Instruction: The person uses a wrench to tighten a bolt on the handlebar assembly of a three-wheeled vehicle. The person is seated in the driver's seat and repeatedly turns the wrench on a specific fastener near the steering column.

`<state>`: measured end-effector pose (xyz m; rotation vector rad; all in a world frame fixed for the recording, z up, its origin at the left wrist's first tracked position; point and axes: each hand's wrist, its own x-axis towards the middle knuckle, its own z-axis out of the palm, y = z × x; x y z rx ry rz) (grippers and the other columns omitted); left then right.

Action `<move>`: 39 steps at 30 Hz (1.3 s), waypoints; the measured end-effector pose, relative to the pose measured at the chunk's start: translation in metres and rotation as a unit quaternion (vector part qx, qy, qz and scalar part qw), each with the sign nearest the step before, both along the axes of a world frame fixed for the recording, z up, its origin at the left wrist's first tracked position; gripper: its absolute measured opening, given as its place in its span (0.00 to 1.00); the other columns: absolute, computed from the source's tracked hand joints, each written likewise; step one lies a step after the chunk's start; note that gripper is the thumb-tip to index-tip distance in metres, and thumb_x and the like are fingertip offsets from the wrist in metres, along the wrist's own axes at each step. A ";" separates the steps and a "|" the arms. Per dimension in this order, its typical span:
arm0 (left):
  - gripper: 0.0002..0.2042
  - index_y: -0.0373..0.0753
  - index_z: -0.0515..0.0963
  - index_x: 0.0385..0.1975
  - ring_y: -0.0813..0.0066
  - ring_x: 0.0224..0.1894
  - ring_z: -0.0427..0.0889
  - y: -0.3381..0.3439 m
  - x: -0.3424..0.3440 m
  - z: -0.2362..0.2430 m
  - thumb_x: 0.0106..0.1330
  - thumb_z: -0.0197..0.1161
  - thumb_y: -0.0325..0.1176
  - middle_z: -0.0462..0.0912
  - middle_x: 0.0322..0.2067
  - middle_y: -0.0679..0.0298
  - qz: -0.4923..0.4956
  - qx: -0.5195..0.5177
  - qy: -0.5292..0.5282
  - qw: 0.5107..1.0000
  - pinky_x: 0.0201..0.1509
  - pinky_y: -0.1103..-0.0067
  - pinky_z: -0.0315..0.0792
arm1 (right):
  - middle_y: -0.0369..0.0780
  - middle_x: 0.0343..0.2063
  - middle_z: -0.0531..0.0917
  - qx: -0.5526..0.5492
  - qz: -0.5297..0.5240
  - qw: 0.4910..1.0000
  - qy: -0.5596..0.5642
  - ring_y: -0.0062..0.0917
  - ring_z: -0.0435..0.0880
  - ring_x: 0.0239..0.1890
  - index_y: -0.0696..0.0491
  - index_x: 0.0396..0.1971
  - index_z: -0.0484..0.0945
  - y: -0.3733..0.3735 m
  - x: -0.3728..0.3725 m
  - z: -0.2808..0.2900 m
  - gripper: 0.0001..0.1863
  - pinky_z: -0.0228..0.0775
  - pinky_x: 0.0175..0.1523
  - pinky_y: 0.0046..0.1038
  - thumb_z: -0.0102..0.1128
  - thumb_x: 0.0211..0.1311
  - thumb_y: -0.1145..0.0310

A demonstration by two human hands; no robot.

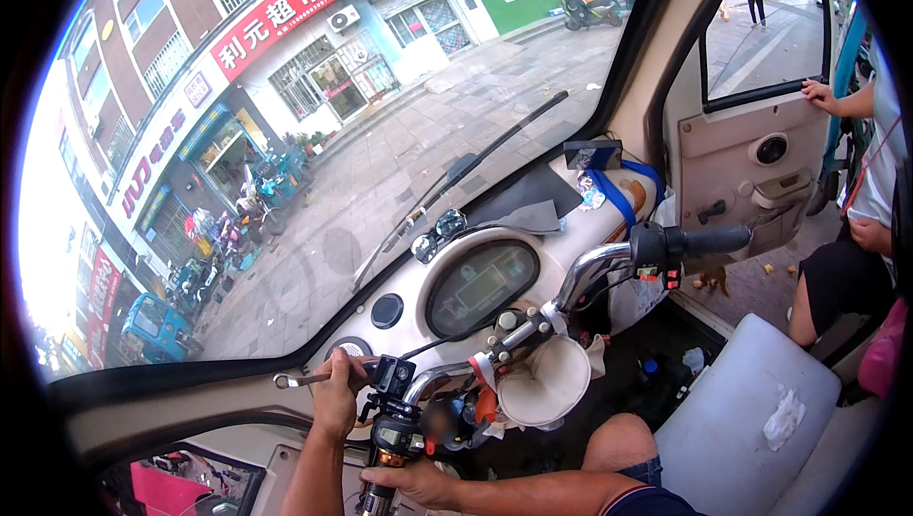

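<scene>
My left hand (335, 404) is closed around a metal wrench (304, 381), whose ring end sticks out to the left. It is beside the black bracket (391, 377) on the left side of the handlebar (439, 382). My right hand (420, 484) reaches across from the right and wraps round the handlebar's left grip (378, 501), just below the black switch housing (396, 434). Part of the grip is hidden under its fingers. The dashboard display (482, 288) lies beyond the handlebar.
A windshield wiper (495, 150) crosses the glass ahead. The black right grip (715, 240) juts toward an open door (737, 150), where another person (875, 164) is beside the cab. A pale seat (732, 411) is at right, and a cream column cover (544, 383) hangs below the handlebar.
</scene>
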<state>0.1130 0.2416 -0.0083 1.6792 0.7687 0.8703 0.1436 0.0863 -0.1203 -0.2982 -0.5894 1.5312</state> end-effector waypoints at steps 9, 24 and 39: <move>0.25 0.38 0.74 0.26 0.76 0.29 0.77 -0.011 -0.003 0.000 0.80 0.48 0.51 0.86 0.36 0.55 0.003 -0.007 0.000 1.000 0.36 0.79 0.72 | 0.28 0.29 0.76 -0.002 -0.022 0.998 -0.057 0.16 0.74 0.34 0.49 0.31 0.79 -0.007 0.000 0.007 0.09 0.71 0.41 0.25 0.73 0.61 0.64; 0.12 0.29 0.76 0.44 0.67 0.45 0.86 -0.001 -0.012 0.028 0.77 0.57 0.35 0.85 0.44 0.53 -0.058 -0.010 0.063 0.996 0.54 0.71 0.82 | 0.29 0.30 0.80 0.036 -0.056 0.997 -0.049 0.16 0.76 0.34 0.52 0.32 0.83 -0.004 0.001 0.007 0.08 0.72 0.41 0.25 0.70 0.64 0.63; 0.17 0.31 0.78 0.37 0.67 0.34 0.88 0.023 0.042 0.076 0.77 0.58 0.43 0.85 0.33 0.57 -0.120 -0.008 0.296 0.948 0.40 0.72 0.83 | 0.32 0.27 0.83 0.012 -0.027 0.999 -0.038 0.17 0.80 0.32 0.55 0.30 0.85 -0.003 0.001 0.008 0.08 0.73 0.40 0.26 0.69 0.64 0.65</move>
